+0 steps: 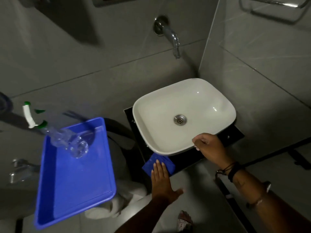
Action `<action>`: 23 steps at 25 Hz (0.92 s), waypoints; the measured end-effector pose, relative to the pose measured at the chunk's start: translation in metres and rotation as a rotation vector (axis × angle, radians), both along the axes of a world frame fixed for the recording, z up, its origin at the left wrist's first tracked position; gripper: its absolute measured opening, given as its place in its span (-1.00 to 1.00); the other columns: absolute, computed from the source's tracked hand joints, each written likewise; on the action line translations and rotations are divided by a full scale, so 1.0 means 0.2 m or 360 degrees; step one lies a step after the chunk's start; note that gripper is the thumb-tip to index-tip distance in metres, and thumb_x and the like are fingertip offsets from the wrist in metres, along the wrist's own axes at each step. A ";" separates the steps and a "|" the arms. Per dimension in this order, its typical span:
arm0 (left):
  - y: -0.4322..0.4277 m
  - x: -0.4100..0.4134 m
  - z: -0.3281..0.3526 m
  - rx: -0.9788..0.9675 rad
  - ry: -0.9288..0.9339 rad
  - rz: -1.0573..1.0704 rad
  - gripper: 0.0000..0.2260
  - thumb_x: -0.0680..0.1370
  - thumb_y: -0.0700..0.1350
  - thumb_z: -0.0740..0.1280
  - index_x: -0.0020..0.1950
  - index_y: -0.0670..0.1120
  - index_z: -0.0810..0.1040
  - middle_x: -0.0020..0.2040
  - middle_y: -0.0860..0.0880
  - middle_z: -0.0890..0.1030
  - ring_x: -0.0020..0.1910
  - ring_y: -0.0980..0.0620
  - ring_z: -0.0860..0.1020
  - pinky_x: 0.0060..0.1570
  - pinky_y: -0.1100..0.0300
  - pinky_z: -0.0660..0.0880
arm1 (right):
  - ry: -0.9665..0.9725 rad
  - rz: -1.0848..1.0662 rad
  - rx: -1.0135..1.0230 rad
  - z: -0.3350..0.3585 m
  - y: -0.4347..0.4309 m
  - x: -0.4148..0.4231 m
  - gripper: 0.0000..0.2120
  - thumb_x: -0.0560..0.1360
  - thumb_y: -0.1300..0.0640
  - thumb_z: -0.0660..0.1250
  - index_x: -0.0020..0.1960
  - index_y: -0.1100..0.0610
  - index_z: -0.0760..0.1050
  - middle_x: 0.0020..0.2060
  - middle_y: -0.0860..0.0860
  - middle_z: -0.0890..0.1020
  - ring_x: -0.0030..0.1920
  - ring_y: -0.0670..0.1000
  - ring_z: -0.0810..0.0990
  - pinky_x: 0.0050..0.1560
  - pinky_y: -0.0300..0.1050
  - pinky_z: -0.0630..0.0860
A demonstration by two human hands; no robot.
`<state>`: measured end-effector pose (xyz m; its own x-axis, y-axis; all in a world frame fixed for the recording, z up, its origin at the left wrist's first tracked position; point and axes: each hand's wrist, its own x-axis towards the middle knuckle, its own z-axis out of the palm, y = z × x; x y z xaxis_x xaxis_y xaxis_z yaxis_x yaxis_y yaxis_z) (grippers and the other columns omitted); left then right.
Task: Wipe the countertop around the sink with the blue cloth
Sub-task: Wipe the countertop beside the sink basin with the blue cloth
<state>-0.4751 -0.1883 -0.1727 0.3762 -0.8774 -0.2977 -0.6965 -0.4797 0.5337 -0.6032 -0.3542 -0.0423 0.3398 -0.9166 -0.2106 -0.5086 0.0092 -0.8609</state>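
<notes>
A white basin sink (pixel 183 101) sits on a small black countertop (pixel 138 140). The folded blue cloth (pixel 165 163) lies on the countertop's front left corner, just under the basin's rim. My left hand (pixel 162 180) presses flat on the cloth, fingers straight and thumb spread out. My right hand (pixel 212 148) rests on the basin's front rim with its fingers curled over the edge. A dark band wraps the right wrist.
A blue plastic tray (pixel 80 190) at the left holds a clear spray bottle (pixel 67 140) with a white and green nozzle. A chrome tap (pixel 173 37) juts from the grey tiled wall above the basin. A towel rail (pixel 272 9) hangs top right.
</notes>
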 end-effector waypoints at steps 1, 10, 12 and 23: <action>0.01 -0.03 -0.02 0.0009 -0.0037 0.0029 0.10 0.35 0.48 0.21 0.56 -0.16 -0.23 0.53 -0.13 -0.34 0.54 -0.17 -0.33 0.40 0.08 -0.48 | 0.0004 0.0048 -0.0050 0.01 -0.01 0.00 -0.89 0.45 0.25 0.35 -0.25 0.22 0.57 -0.36 0.07 0.63 -0.32 0.02 0.57 -0.21 -0.22 0.51; -0.07 -0.09 -0.08 0.0052 -0.0156 0.0247 0.16 0.30 0.58 0.14 0.58 -0.17 -0.19 0.57 -0.12 -0.28 0.57 -0.09 -0.31 0.49 0.07 -0.40 | 0.0833 0.0489 -0.0754 -0.28 -0.23 0.28 -0.42 0.52 -0.19 0.15 0.36 0.20 0.35 0.42 0.20 0.36 0.45 0.22 0.25 0.44 0.16 0.24; -0.06 -0.08 -0.09 0.0120 -0.0156 0.0070 0.21 0.26 0.62 0.13 0.57 -0.15 -0.25 0.57 -0.12 -0.32 0.55 -0.10 -0.35 0.48 0.09 -0.45 | 0.1062 0.0490 -0.0663 -0.37 -0.26 0.26 -0.31 0.52 -0.26 0.06 0.45 0.21 0.21 0.51 0.19 0.20 0.52 0.20 0.10 0.48 0.19 0.12; -0.06 -0.06 -0.10 0.0140 -0.0202 0.0050 0.17 0.29 0.63 0.07 0.59 -0.14 -0.19 0.59 -0.12 -0.24 0.58 -0.11 -0.26 0.53 0.03 -0.32 | 0.1189 0.0462 -0.0611 -0.38 -0.30 0.29 -0.24 0.46 -0.36 -0.09 0.41 0.15 0.28 0.47 0.18 0.30 0.51 0.18 0.16 0.46 0.25 0.13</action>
<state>-0.4867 -0.1997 -0.1927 0.4428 -0.8372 -0.3210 -0.7395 -0.5434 0.3972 -0.5457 -0.4144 -0.1187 0.4669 -0.8686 -0.1662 -0.8761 -0.4288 -0.2204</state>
